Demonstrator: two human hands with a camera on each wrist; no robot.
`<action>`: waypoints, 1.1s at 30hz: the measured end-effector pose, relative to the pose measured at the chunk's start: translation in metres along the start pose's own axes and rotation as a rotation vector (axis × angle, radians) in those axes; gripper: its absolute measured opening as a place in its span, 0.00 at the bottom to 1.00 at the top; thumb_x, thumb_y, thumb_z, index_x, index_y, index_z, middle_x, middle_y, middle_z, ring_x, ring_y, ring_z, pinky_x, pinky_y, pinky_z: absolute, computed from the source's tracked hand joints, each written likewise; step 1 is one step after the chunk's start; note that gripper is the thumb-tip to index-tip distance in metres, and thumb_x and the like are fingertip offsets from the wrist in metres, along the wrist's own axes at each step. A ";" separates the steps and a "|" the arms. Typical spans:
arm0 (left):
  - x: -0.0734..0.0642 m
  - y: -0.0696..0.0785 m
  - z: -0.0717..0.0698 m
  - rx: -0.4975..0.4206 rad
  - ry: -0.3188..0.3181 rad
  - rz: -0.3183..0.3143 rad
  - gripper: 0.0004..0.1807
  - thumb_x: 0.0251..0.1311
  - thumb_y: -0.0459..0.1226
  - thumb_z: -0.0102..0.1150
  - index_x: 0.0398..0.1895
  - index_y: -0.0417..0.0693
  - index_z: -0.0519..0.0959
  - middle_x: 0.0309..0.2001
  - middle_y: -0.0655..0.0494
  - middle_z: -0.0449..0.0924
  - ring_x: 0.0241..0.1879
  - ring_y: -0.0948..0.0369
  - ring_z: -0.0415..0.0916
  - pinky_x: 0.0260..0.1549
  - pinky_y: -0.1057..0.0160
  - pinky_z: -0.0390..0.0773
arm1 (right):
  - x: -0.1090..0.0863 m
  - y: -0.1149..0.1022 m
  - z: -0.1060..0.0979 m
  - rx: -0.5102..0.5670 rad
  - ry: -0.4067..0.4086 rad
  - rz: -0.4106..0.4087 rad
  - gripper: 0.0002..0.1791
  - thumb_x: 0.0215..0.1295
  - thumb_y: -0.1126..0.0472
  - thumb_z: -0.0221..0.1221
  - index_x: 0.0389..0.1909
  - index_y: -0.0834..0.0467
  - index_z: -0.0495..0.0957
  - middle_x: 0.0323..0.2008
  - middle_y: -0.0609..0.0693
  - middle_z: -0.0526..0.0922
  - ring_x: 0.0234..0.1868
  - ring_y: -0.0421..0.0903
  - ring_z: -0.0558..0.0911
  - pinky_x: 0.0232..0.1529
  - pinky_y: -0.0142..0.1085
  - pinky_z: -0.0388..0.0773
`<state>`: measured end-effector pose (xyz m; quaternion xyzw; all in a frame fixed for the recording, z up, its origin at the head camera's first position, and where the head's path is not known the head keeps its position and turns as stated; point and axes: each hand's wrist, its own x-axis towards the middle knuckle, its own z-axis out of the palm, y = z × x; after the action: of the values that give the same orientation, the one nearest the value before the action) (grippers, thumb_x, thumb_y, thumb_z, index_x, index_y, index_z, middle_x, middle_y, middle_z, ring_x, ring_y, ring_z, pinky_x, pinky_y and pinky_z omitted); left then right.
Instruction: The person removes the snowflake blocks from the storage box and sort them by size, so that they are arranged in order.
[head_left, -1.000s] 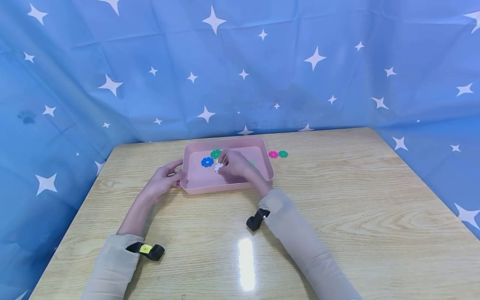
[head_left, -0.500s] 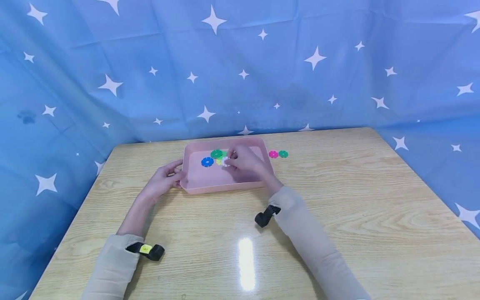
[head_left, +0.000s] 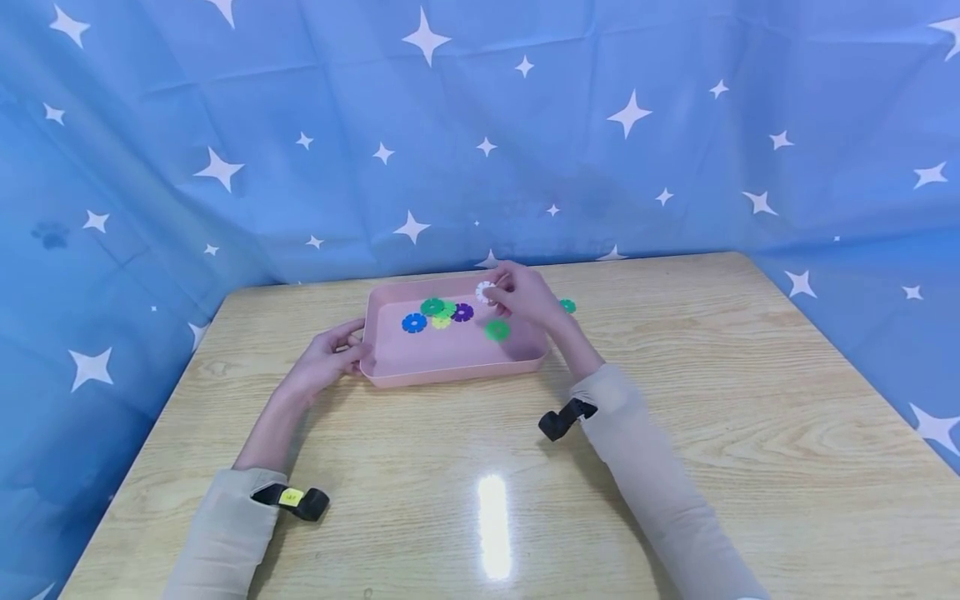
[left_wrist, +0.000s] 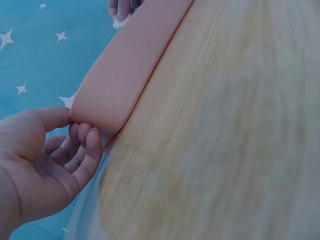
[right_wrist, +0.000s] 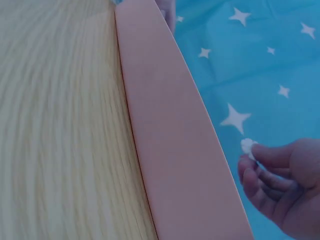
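Observation:
A pink tray [head_left: 420, 358] stands near the table's back edge. At its left corner my left hand [head_left: 330, 357] grips the wall; the left wrist view shows thumb and curled fingertips there. My right hand [head_left: 528, 296] pinches a white notched disc [head_left: 484, 291] between thumb and fingers, raised over the tray's back right part. Lying in the tray are a blue notched disc [head_left: 414, 322], a dark green one [head_left: 432, 307], a light green disc [head_left: 447, 310], a yellow disc [head_left: 441, 322] and a purple disc [head_left: 462, 312]. Another green disc [head_left: 497, 330] lies apart, farther right.
A green disc [head_left: 567, 306] lies on the wooden table [head_left: 675, 333] right of the tray, partly behind the right forearm. A blue star-printed cloth [head_left: 337, 167] hangs behind the table. Each sleeve carries a black wrist camera.
My right hand has lifted the white disc and moved it back and right, uncovering the purple and right-hand green discs. It now hides the pink disc beside the tray. My left hand stays put.

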<state>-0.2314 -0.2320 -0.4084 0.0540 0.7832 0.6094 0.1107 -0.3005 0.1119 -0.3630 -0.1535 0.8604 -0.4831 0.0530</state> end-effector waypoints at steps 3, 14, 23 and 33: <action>0.000 0.000 -0.001 -0.001 -0.004 0.003 0.34 0.72 0.32 0.55 0.78 0.37 0.56 0.40 0.49 0.73 0.33 0.63 0.76 0.36 0.67 0.80 | -0.002 0.006 -0.013 -0.015 0.048 -0.002 0.13 0.74 0.62 0.59 0.51 0.66 0.73 0.39 0.62 0.83 0.36 0.57 0.84 0.40 0.46 0.84; -0.001 0.004 0.000 -0.008 -0.018 0.017 0.35 0.72 0.30 0.53 0.78 0.33 0.53 0.40 0.50 0.72 0.33 0.64 0.76 0.35 0.67 0.81 | -0.012 0.042 -0.057 -0.018 0.197 0.028 0.15 0.75 0.57 0.58 0.47 0.67 0.74 0.40 0.65 0.81 0.39 0.62 0.84 0.43 0.54 0.82; -0.001 0.004 0.001 -0.022 -0.024 0.008 0.35 0.72 0.31 0.54 0.78 0.34 0.53 0.41 0.49 0.72 0.33 0.64 0.76 0.36 0.67 0.81 | -0.023 0.078 -0.088 -0.103 0.212 0.162 0.17 0.76 0.56 0.57 0.52 0.67 0.70 0.43 0.66 0.81 0.37 0.56 0.82 0.35 0.36 0.80; 0.000 0.003 0.000 -0.030 -0.020 0.011 0.34 0.72 0.30 0.53 0.78 0.33 0.54 0.41 0.50 0.72 0.33 0.64 0.75 0.35 0.69 0.80 | -0.035 0.101 -0.106 -0.156 0.178 0.230 0.15 0.72 0.61 0.61 0.49 0.69 0.73 0.35 0.62 0.83 0.29 0.44 0.82 0.29 0.31 0.80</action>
<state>-0.2315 -0.2312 -0.4059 0.0629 0.7727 0.6210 0.1156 -0.3146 0.2583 -0.3952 -0.0142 0.9084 -0.4175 0.0195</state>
